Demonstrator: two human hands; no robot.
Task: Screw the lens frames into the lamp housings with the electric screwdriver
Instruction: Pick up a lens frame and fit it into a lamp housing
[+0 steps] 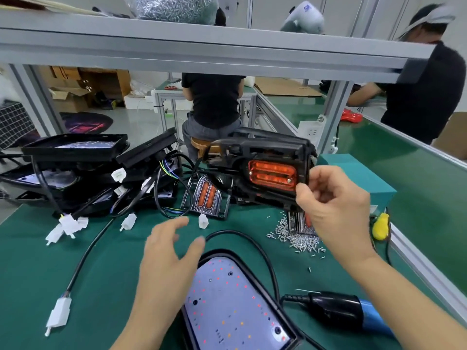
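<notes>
Low in the middle, the lamp housing waits; the left hand hovers open while the right hand pinches the lens frame, best seated flat before screws.

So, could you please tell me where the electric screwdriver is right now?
The electric screwdriver lies on the green mat at the lower right of the head view, under the right forearm, beside the lamp housing in front.

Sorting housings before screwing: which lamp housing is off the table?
The black housing with the orange lens, gripped by the right hand; the others lie on the green mat.
</notes>
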